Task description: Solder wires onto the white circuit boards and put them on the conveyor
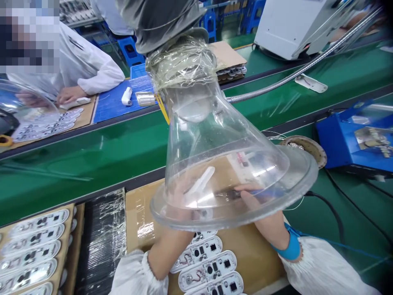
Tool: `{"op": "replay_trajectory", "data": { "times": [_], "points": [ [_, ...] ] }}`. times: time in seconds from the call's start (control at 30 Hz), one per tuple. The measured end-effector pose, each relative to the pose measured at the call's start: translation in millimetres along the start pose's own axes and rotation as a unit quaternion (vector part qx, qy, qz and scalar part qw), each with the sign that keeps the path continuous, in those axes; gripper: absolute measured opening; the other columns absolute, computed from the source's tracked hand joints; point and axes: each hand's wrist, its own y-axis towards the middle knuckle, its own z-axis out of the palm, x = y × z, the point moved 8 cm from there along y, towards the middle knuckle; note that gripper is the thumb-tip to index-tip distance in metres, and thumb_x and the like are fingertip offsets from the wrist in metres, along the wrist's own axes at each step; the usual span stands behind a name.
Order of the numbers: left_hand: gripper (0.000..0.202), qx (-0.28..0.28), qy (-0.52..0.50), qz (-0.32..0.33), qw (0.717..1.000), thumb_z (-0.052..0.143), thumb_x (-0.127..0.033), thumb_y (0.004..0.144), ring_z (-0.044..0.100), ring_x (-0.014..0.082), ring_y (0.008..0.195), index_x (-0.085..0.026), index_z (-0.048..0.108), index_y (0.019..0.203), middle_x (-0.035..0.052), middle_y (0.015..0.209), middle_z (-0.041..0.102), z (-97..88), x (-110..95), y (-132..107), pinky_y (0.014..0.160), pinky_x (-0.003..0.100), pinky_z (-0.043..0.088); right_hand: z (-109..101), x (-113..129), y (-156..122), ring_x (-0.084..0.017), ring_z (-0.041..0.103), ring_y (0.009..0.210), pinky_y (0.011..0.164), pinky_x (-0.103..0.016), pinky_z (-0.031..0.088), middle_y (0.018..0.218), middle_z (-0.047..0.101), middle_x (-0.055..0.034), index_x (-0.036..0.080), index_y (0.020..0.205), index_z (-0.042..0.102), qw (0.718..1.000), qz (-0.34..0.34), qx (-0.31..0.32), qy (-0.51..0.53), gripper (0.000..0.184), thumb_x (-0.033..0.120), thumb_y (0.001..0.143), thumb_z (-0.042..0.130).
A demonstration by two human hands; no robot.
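Note:
Through a clear plastic fume hood [221,139] I see both my hands, somewhat distorted. My left hand [181,200] is closed around a slim white plastic piece [201,182], which sticks up at a slant. My right hand [253,200] grips a soldering iron [270,192] with a blue handle, its dark tip end pointing left toward the white piece. The exact point of contact is blurred by the hood. Below my hands, several oval white housings with circuit boards [207,270] lie in a row on a brown board [260,254]. A blue strap [290,243] circles my right wrist.
More housings lie on a cardboard tray [30,254] at the left. A tip-cleaning bowl [307,149] and a blue machine [356,139] stand at the right. A metal flexible arm [276,88] crosses above. Across the green conveyor [92,151], a co-worker's hand [69,95] rests near similar parts.

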Motion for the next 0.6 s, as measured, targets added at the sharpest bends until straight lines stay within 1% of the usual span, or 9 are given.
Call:
{"op": "replay_trajectory", "data": {
  "times": [0.03, 0.1, 0.23, 0.33, 0.5, 0.6],
  "points": [
    [0.03, 0.001, -0.014, 0.0, 1.0, 0.057, -0.019, 0.097, 0.07, 0.0315, 0.117, -0.032, 0.074, 0.118, 0.0088, 0.126, 0.072, -0.9, -2, 2, 0.095, 0.051, 0.062, 1, 1, 0, -0.017, 0.072, 0.058, 0.056, -0.025, 0.061, 0.068, 0.074, -0.0003, 0.025, 0.095, 0.079, 1.0, -0.004, 0.0, -0.006, 0.011, 0.032, 0.098, 0.071],
    [0.03, 0.003, -0.037, -0.006, 0.999, 0.056, -0.019, 0.097, 0.07, 0.0319, 0.118, -0.032, 0.074, 0.117, 0.0089, 0.128, 0.072, -2.0, -3, 4, 0.093, 0.052, 0.064, 1, 3, 1, -0.017, 0.072, 0.056, 0.055, -0.025, 0.061, 0.067, 0.074, 0.0001, 0.025, 0.095, 0.079, 1.0, -0.012, 0.001, -0.015, 0.011, 0.032, 0.098, 0.071],
    [0.026, 0.012, -0.063, -0.015, 0.998, 0.054, -0.018, 0.096, 0.071, 0.0336, 0.117, -0.03, 0.074, 0.106, 0.0103, 0.125, 0.073, -1.1, -2, 3, 0.089, 0.053, 0.065, 1, 9, 3, -0.017, 0.071, 0.054, 0.053, -0.025, 0.061, 0.066, 0.074, 0.0001, 0.024, 0.093, 0.079, 1.0, -0.019, -0.007, -0.022, 0.014, 0.036, 0.098, 0.072],
    [0.026, 0.018, -0.066, -0.017, 0.998, 0.054, -0.016, 0.094, 0.071, 0.0347, 0.117, -0.03, 0.074, 0.104, 0.0112, 0.122, 0.073, -0.1, 0, 2, 0.089, 0.054, 0.066, 1, 12, 3, -0.017, 0.071, 0.053, 0.052, -0.026, 0.06, 0.065, 0.074, -0.0002, 0.024, 0.09, 0.078, 0.999, -0.018, -0.013, -0.025, 0.018, 0.04, 0.097, 0.074],
    [0.028, 0.018, -0.038, -0.026, 0.999, 0.056, -0.015, 0.093, 0.071, 0.0357, 0.117, -0.03, 0.073, 0.11, 0.0112, 0.124, 0.073, -1.2, 0, 3, 0.089, 0.057, 0.065, 5, 12, 4, -0.019, 0.071, 0.054, 0.051, -0.028, 0.06, 0.064, 0.073, -0.0017, 0.024, 0.088, 0.077, 0.999, -0.013, -0.005, -0.035, 0.027, 0.049, 0.096, 0.074],
    [0.036, 0.019, -0.015, -0.025, 0.999, 0.057, -0.013, 0.092, 0.071, 0.0351, 0.117, -0.031, 0.071, 0.119, 0.0113, 0.129, 0.072, -1.9, -3, 4, 0.09, 0.057, 0.065, 5, 11, 4, -0.021, 0.072, 0.054, 0.051, -0.03, 0.06, 0.064, 0.074, -0.003, 0.023, 0.086, 0.076, 0.999, -0.004, -0.007, -0.046, 0.032, 0.054, 0.095, 0.074]
  ]
}}
